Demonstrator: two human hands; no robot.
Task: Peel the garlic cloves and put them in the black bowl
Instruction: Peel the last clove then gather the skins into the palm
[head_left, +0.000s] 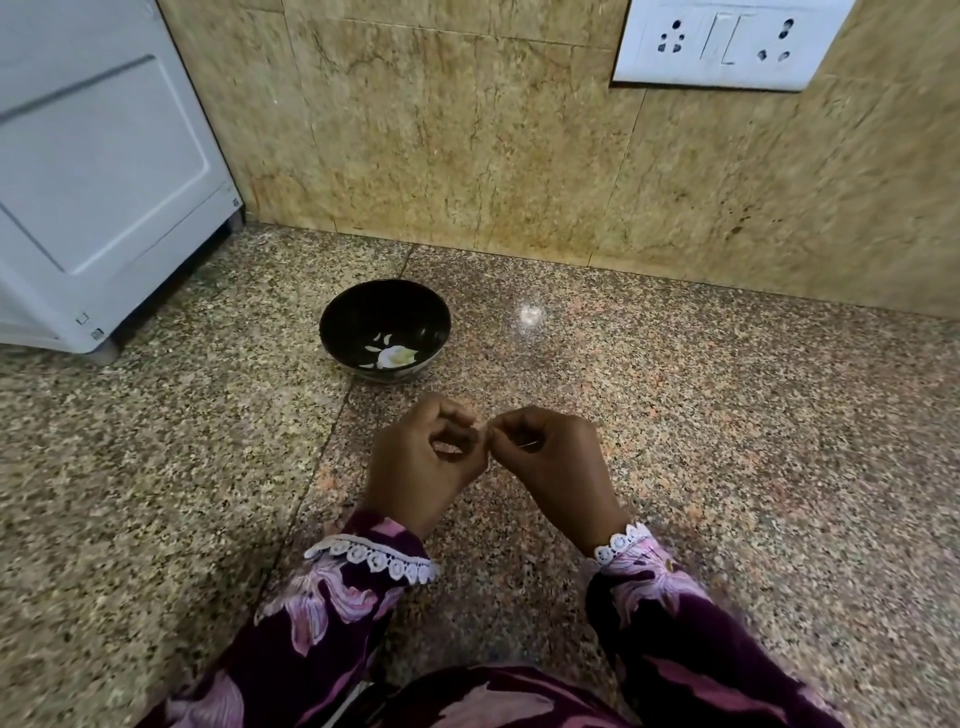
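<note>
Black bowl (384, 317) sits on a speckled stone counter (727, 441) near the tiled wall (467, 145); inside are pale bits, prob. garlic & skin, too small to tell apart. White appliance (98, 171) stands far left, socket plate (727, 44) up on the wall at right. Just in front of the bowl, left hand (426, 457) & right hand (550, 457) meet fingertip to fingertip, both curled, pinching one small garlic clove (482, 427) between them, mostly hidden.

Open granite counter (727, 415) lies right of the black bowl (384, 327) and between bowl and hands; a white appliance (93, 182) blocks the far left; the tiled wall (467, 156) closes the back just behind the bowl.
</note>
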